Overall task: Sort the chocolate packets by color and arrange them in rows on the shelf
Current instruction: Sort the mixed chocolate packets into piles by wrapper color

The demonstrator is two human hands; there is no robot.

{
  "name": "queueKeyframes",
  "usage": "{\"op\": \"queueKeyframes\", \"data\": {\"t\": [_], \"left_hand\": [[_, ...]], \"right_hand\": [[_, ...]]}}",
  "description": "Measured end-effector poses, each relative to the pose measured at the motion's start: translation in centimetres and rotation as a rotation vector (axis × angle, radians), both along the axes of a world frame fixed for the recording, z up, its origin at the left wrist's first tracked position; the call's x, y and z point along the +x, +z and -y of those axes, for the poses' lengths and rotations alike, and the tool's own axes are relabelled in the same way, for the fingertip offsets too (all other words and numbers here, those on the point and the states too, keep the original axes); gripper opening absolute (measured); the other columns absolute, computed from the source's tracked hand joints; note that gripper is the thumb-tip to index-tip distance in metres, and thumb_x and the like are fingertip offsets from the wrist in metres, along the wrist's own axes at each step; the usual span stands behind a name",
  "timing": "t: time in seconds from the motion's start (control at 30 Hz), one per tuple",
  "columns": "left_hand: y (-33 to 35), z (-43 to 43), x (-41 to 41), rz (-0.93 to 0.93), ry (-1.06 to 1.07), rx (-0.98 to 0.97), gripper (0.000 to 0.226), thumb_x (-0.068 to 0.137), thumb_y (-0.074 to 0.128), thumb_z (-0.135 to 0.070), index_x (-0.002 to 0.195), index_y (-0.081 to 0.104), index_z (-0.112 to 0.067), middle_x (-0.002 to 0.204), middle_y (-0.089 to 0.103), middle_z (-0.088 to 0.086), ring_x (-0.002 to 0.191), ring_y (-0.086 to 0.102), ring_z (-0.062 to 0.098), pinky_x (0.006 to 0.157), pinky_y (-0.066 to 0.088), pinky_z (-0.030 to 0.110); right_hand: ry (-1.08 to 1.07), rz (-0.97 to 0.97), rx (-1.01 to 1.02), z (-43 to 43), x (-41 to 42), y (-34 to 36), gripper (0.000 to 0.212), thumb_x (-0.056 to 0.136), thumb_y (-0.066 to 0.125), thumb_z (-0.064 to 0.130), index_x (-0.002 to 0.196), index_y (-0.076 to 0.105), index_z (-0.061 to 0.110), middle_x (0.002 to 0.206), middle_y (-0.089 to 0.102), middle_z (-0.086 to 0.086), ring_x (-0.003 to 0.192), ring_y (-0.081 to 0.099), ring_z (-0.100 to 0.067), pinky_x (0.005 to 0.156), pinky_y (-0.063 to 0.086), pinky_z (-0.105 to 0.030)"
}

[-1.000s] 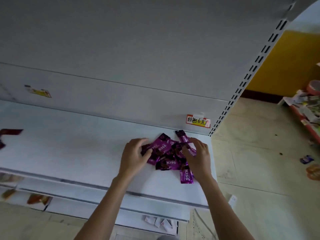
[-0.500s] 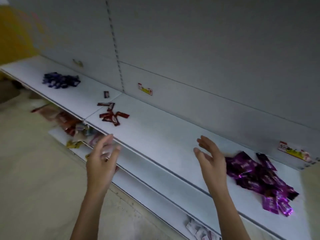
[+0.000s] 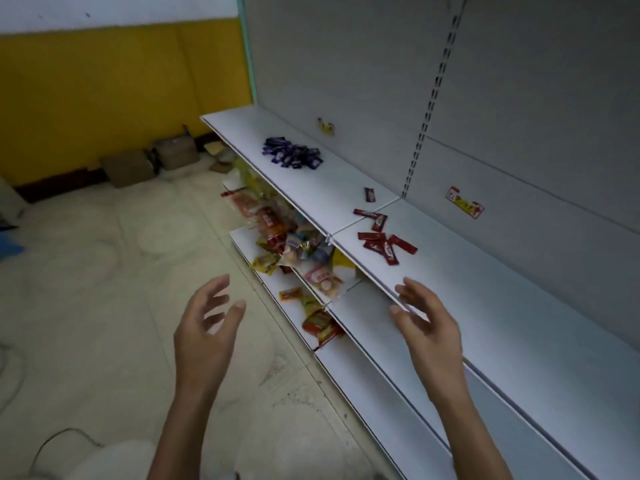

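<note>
Several red chocolate packets (image 3: 381, 240) lie scattered on the white shelf (image 3: 485, 292), near the seam between two shelf boards. One more red packet (image 3: 370, 194) lies apart, just left of the seam. Farther left sits a heap of dark blue packets (image 3: 292, 156). My left hand (image 3: 207, 327) hovers over the floor in front of the shelving, fingers spread, holding nothing. My right hand (image 3: 426, 323) hangs over the shelf's front edge, also spread and holding nothing, a short way below the red packets. The purple packets are out of view.
The lower shelf (image 3: 298, 306) holds a jumble of mixed snack bags (image 3: 294, 244). Price tags (image 3: 465, 206) stick to the grey back panel. Cardboard boxes (image 3: 149, 162) stand by the yellow wall. Tiled floor (image 3: 104, 271) spreads to the left.
Both hands let go of the purple packets and lifted off the shelf. My view has swung left, so the purple pile is gone from view and the red and blue packets appear.
</note>
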State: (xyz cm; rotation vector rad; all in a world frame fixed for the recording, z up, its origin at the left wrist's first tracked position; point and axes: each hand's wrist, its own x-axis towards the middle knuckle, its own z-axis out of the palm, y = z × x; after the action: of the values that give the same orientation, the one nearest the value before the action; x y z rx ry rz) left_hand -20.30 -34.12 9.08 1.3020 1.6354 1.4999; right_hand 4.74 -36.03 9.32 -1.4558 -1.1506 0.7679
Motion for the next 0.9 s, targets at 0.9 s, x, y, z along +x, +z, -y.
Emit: {"op": "queueKeyframes", "data": {"t": [0.9], "left_hand": [[1.2, -37.0, -15.9, -0.078, -0.033, 0.003, 0.031, 0.084, 0.063, -0.011, 0.111, 0.059, -0.025, 0.115, 0.058, -0.015, 0.098, 0.054, -0.01, 0.079, 0.044, 0.017]], "right_hand": [[0.09, -0.103, 0.045, -40.4, -18.8, 0.0, 0.035, 0.087, 0.061, 0.012, 0.118, 0.056, 0.025, 0.111, 0.062, 0.013, 0.099, 0.057, 0.001, 0.081, 0.051, -0.017]]}}
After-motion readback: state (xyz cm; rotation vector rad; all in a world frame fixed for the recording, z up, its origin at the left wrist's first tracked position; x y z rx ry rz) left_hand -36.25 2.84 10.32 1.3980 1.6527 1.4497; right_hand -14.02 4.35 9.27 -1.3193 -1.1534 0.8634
